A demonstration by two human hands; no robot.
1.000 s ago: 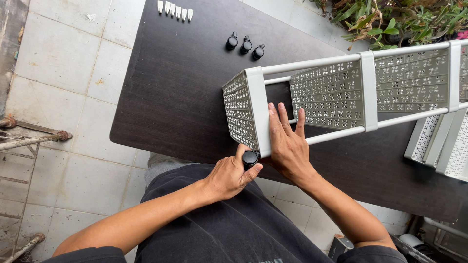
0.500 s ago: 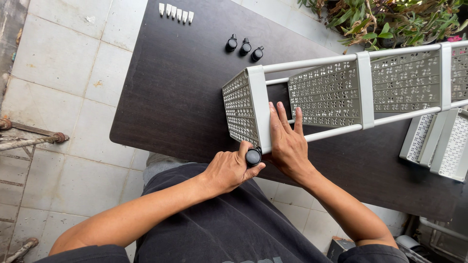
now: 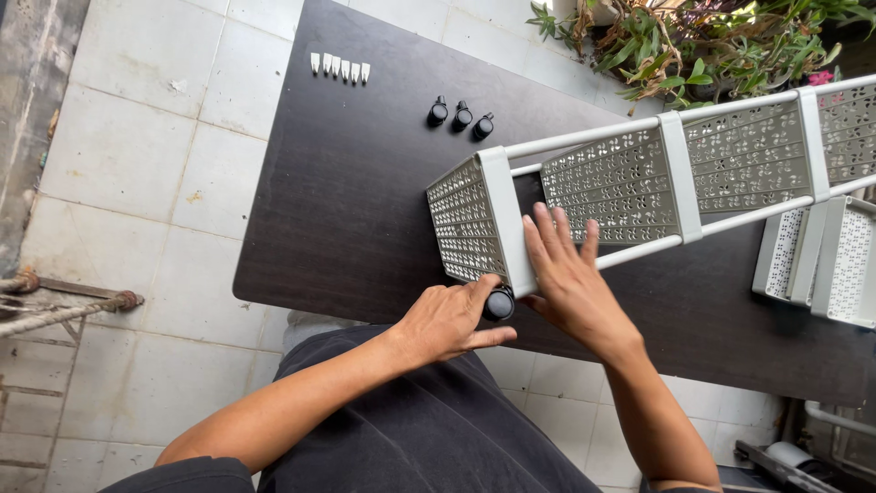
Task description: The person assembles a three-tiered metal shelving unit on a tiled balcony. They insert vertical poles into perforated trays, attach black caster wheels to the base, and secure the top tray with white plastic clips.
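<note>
1. The black caster wheel point(image 3: 498, 303) sits at the near corner of the grey perforated rack point(image 3: 630, 187), just at the near edge of the dark worktop point(image 3: 347, 201); the left hand point(image 3: 447, 321) pinches it between thumb and curled fingers, closed narrowly around it.
2. The right hand point(image 3: 570, 278) lies flat and wide open, palm down, fingers spread and pointing away from the person. It presses on the rack's end frame and the first perforated panel beside it.
3. The rack lies on its side across the worktop. Its long axis runs from the near end by the hands out to the right and slightly away, past the frame edge. Its end face, a perforated panel, points left toward the open part of the worktop.
4. The caster's wheel is at the rack's lower corner post; whether its stem is seated in the post cannot be told.
5. The left forearm comes in from the lower left, wrist bent slightly inward. The right forearm rises from the lower right, wrist straight, over the worktop edge.
6. Three more black casters point(image 3: 461, 115) stand in a row farther out on the worktop, and a row of small white plugs point(image 3: 339, 67) lies near its far left corner. Further rack parts point(image 3: 817, 260) lie at the right.
</note>
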